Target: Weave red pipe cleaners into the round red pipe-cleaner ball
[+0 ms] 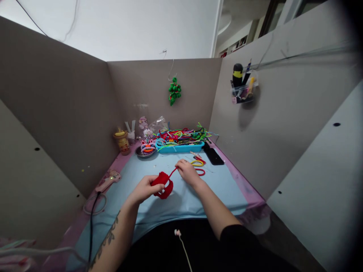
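Observation:
A red ring-shaped piece of cord work (167,190) is held above the blue cloth (181,200), with an opening in its middle. My left hand (148,187) grips its left side between thumb and fingers. From its upper right a red cord (172,172) runs up to my right hand (185,170), whose fingers are closed on the cord's end. The cord looks straight between the two. Just right of my right hand, scissors with yellow (197,163) and red handles (200,172) lie on the cloth.
A blue tray (181,148) heaped with coloured cords stands at the back. Left of it are a metal bowl (145,154) and a lidded cup (123,141). A black phone (214,156) lies right. A pink tool (107,182) with a cable is at left. Panels enclose the table.

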`<state>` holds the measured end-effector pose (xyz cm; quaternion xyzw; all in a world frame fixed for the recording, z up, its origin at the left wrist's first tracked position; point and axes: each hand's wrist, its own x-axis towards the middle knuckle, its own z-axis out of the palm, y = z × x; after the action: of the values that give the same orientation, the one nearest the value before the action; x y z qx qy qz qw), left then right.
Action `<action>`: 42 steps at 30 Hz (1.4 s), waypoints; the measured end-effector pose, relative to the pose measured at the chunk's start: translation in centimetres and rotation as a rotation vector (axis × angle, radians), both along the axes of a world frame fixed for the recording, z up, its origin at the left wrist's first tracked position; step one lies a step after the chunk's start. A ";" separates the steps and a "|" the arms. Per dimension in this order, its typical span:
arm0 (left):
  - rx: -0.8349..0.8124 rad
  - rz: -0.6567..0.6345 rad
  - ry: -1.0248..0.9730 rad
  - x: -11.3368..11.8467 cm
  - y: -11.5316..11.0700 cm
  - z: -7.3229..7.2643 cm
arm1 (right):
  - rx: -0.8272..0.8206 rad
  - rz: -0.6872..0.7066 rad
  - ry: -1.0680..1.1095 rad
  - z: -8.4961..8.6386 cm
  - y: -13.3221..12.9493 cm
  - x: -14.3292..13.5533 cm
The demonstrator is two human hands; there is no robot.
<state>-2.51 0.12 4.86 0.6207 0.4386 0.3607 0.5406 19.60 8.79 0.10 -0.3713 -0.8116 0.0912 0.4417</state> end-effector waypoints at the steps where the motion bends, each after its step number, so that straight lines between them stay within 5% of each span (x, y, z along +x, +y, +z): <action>1: -0.002 0.017 -0.016 -0.2 0.0 0.1 | -0.026 -0.023 0.029 -0.1 0.2 0.2; 6: -0.023 0.126 -0.107 -0.6 0.4 0.2 | -0.141 -0.107 0.329 0.3 0.1 0.2; 12: -0.104 0.156 -0.232 -0.3 0.8 -0.1 | -0.586 0.183 0.800 3.6 -2.7 -1.3; 15: -0.130 0.142 -0.261 -0.3 0.9 -0.2 | -0.503 0.203 0.859 5.2 -4.0 -1.8; 23: -0.161 0.120 -0.298 -0.2 0.8 -0.6 | -0.141 0.264 0.346 6.6 -5.4 -2.6; 28: -0.163 0.114 -0.337 0.0 0.8 -0.8 | -0.187 0.354 0.298 6.4 -5.8 -3.2; 34: -0.146 0.054 -0.406 0.6 0.7 -1.0 | -0.369 0.211 0.470 5.0 -6.0 -4.5; 38: -0.107 0.146 -0.448 1.2 0.9 -1.1 | -0.453 0.195 0.573 4.0 -5.9 -5.1; 42: -0.066 0.381 -0.440 1.6 1.4 -1.1 | -0.180 -0.006 0.514 3.6 -6.3 -5.2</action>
<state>-0.96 1.49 3.76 0.4162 0.4310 0.5669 0.5653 14.38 2.45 3.68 -0.3759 -0.6603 0.2531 0.5989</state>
